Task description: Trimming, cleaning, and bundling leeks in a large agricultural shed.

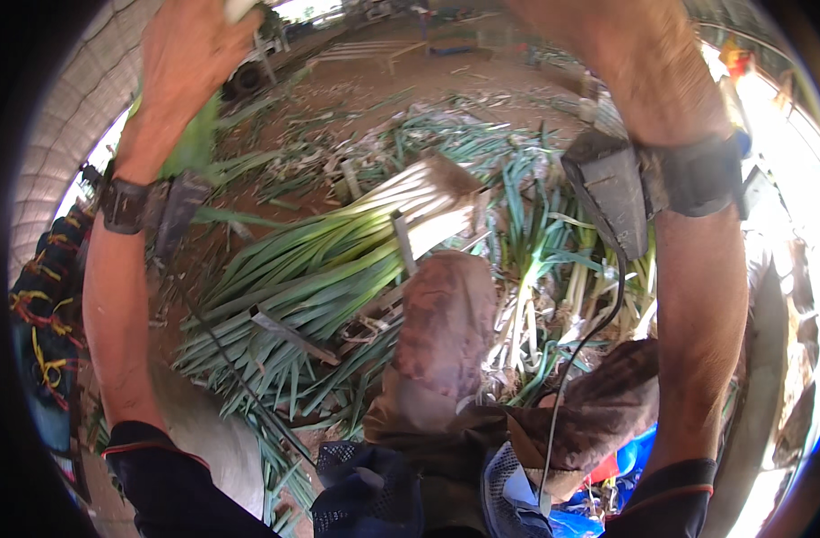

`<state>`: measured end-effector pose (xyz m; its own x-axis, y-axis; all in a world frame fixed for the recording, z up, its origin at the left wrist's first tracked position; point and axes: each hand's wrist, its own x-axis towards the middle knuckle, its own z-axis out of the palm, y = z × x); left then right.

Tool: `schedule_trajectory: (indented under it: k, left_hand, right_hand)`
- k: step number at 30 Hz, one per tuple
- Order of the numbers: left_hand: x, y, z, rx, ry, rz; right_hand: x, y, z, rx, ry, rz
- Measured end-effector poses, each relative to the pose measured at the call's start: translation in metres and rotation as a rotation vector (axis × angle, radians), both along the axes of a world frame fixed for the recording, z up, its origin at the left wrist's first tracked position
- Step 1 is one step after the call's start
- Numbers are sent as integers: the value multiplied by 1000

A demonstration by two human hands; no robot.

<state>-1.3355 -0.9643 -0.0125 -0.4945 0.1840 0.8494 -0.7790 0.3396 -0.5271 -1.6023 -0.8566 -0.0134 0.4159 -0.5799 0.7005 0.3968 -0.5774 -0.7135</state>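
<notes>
My left hand (190, 54), at the upper left, is closed round a leek; its white stalk (239, 9) shows at the top edge and blurred green leaves (195, 134) hang beside my wrist. My right hand (607, 36) is raised at the top right, smeared by motion, with its fingers cut off by the frame edge. Below and between my arms lies a stack of leeks (311, 260), white ends to the far right and green leaves toward the near left. Metal uprights (403, 242) stand against this stack.
Loose leeks (526, 305) lie right of my knee (446, 323). Leaf trimmings (446, 134) cover the dirt floor beyond. Dark bundles with yellow and red ties (51, 314) line the far left. Strapped boxes (607, 193) sit on my wrists, with cables hanging down.
</notes>
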Motion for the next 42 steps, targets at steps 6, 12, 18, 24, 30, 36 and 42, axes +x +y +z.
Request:
schedule_trajectory:
  k: [6, 12, 18, 24, 30, 36, 42]
  left_hand:
    - [120, -55, -79, 467, -151, 541]
    - [108, -120, -242, 1091, -219, 690]
    - [17, -180, -357, 1615, -280, 491]
    - [-47, -204, -447, 1530, -370, 554]
    - [-57, -202, -447, 1606, -345, 552]
    - [17, -193, -420, 2013, -307, -152]
    - [50, -180, -415, 1630, -640, 37]
  right_hand:
    - [-139, -149, -209, -269, 559, -755]
    - [-179, -124, -418, 853, 278, -524]
    - [-136, -127, -507, 838, 688, -675]
    - [-64, -199, -480, 678, 616, -653]
    - [0, -324, -459, -266, 985, -1006]
    - [15, -320, -502, 187, 1219, -821]
    - [28, -339, -568, 134, 974, -979]
